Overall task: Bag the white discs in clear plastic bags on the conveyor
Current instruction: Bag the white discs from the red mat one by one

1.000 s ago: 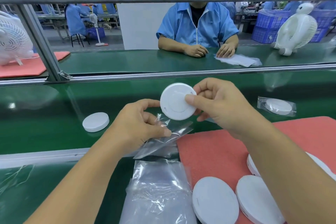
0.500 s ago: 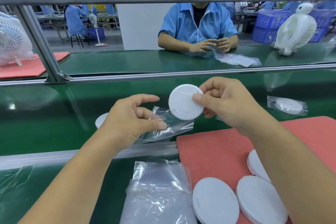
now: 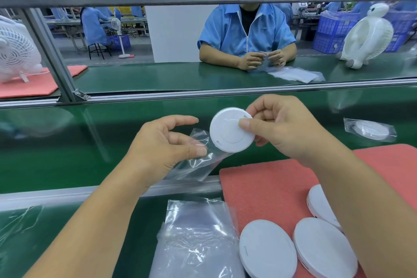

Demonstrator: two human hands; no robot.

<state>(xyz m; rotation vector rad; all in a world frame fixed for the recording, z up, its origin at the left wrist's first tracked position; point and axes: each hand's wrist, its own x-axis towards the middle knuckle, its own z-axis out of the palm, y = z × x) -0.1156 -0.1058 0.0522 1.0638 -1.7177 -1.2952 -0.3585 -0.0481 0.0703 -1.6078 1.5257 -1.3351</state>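
White disc (image 3: 230,134): pinched upright in right hand (image 3: 284,128) fingers above the conveyor (image 3: 67,142). Clear plastic bag (image 3: 198,156): gripped by left hand (image 3: 162,146) thumb and fingers, touching the disc's lower edge.

No legible text or labels

Two bare arms, uncovered from the fingertips down to the bottom edge of the view. Left grip (image 3: 162,149): broad back of the hand, faint creases over the knuckles, left thumbnail (image 3: 198,151) cut short and plain. Right grip (image 3: 286,128): likewise bare, skin folds at the finger joints, right thumbnail (image 3: 244,123) short and rounded, unpainted. Left forearm (image 3: 94,221) and right forearm (image 3: 370,210) smooth, swelling large toward the camera under the wide lens. Wrists bare as well. Upper arms and clothing outside the view.
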